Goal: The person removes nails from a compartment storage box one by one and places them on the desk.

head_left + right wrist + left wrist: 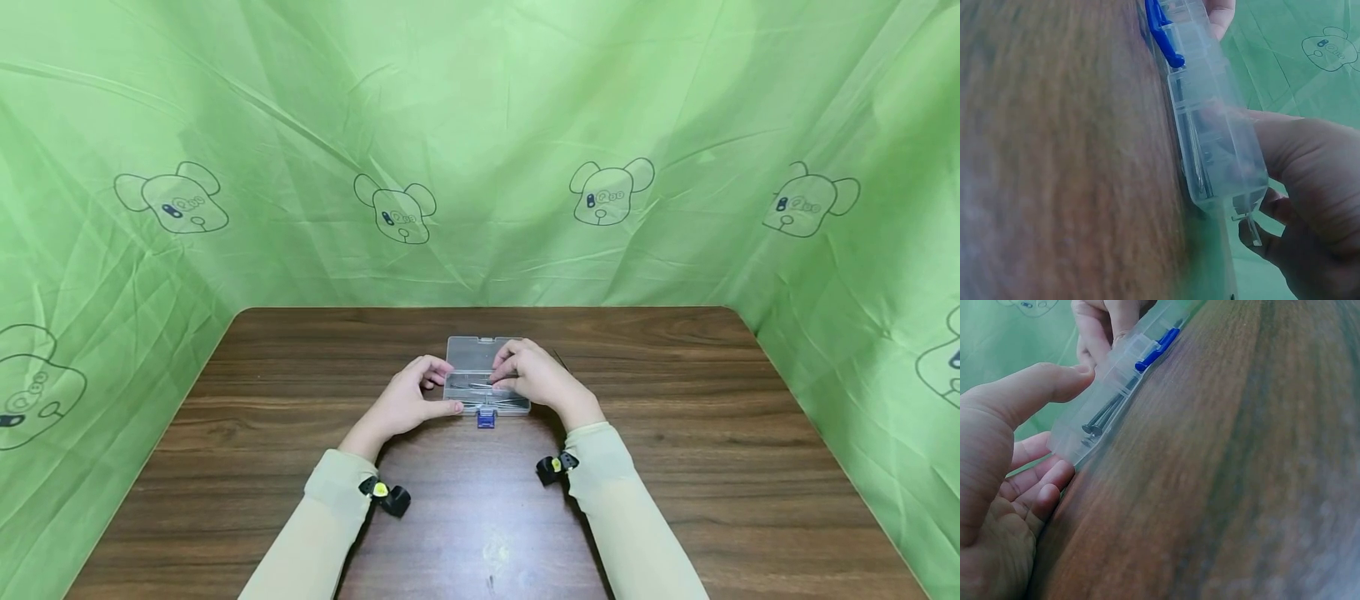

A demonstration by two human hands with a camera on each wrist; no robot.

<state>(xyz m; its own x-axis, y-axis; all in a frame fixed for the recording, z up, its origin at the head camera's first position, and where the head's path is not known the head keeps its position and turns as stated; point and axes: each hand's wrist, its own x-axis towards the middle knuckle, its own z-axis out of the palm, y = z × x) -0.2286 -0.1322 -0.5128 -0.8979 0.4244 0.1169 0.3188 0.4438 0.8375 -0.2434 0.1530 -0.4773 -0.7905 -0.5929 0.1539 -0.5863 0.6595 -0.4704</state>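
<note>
A clear plastic box [487, 354] lies on the table with its lid laid back and a blue latch [486, 419] at its front. Long thin nails [1102, 419] with flat heads show through its front wall. My left hand [408, 396] holds the box's left end, its thumb at the front corner and its fingers curled along the side. Over the right part reaches my right hand [536, 375], fingers bent down into the rear compartment. Its thumb and fingertips pinch at the end of a silver nail [478, 385]; the box wall and knuckles partly hide them.
The box sits near the back middle of the brown wooden table [300, 358]. A thin dark object [561, 360] lies just behind my right hand. A green cloth [480, 250] with printed animal heads hangs around the table's back and sides. Each sleeve carries a black wrist camera [396, 502].
</note>
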